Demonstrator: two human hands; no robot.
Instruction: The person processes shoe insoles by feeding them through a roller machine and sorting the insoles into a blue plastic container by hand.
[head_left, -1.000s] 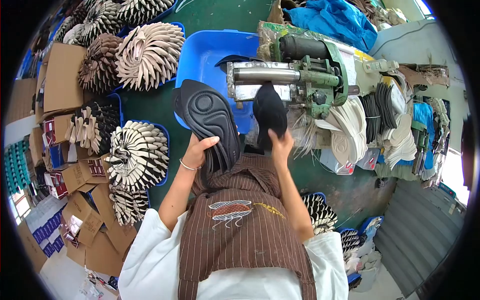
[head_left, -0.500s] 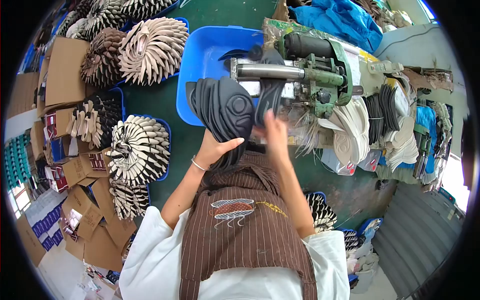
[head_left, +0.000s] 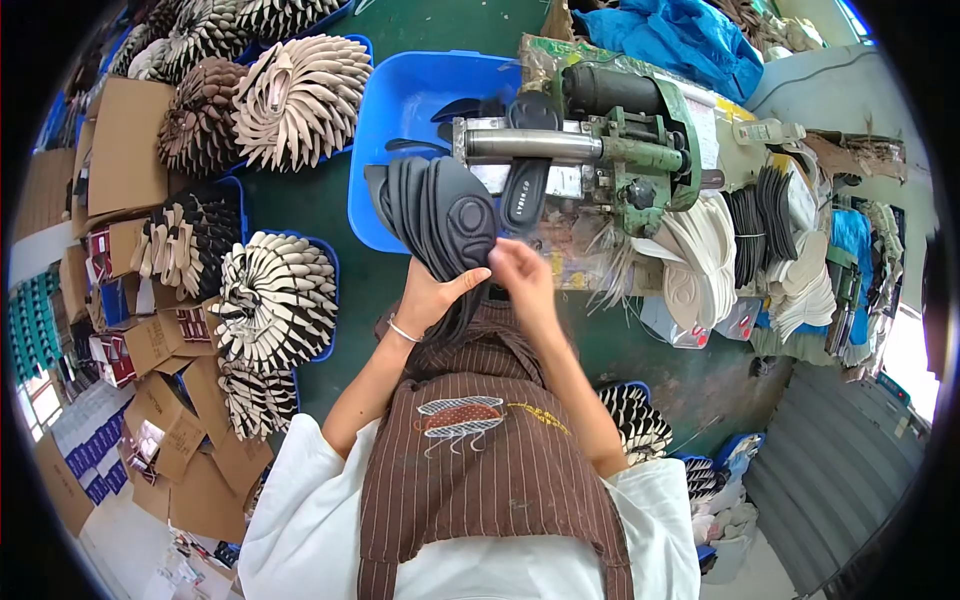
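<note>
Drawn back from the machine's roller (head_left: 535, 146) since the earlier frame, the right hand (head_left: 522, 283) is now meeting the right edge of the stack of dark insoles (head_left: 432, 205), its fingers too blurred to tell whether they are pinching one. Near and left of the roller, the left hand (head_left: 432, 298) is clasping that stack, thumb over the top insole. One lettered insole (head_left: 523, 195) is lying beneath the roller, right of the blue tub (head_left: 385, 110).

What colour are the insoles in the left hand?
The insoles are dark grey, nearly black; head view.
</note>
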